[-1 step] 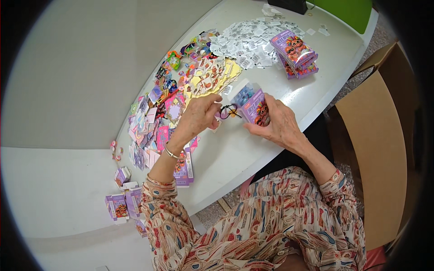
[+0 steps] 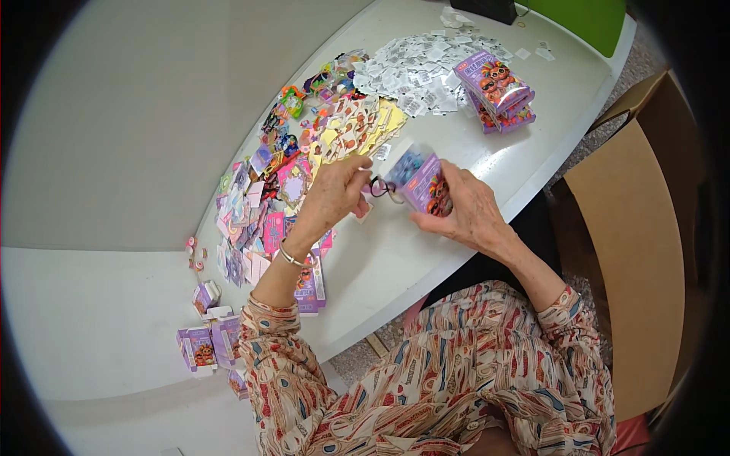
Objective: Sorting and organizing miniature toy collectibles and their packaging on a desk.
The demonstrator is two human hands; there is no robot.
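My right hand [image 2: 473,207] grips a small purple printed carton [image 2: 430,188] by its right side and lower edge, over the white table. The carton's upper end is open, and a bluish clear packet [image 2: 405,166] shows there. Left of it, my left hand [image 2: 337,190] is closed in a pinch on a black cord loop [image 2: 379,186]. The loop reaches to the carton's open end; whether part of it lies inside I cannot tell. Beneath my left wrist lie more flat purple cartons [image 2: 308,292].
White paper sachets [image 2: 426,64] are heaped at the back. Filled purple boxes [image 2: 498,83] stand stacked at back right. Sticker sheets [image 2: 353,125], colourful trinkets [image 2: 293,102] and cards [image 2: 243,205] line the left edge. Small boxes [image 2: 199,348] lie at lower left. A cardboard box [image 2: 631,258] stands right.
The purple carton in my right hand has shifted slightly left, toward my left hand, and the black loop has changed shape. My left hand has hardly moved.
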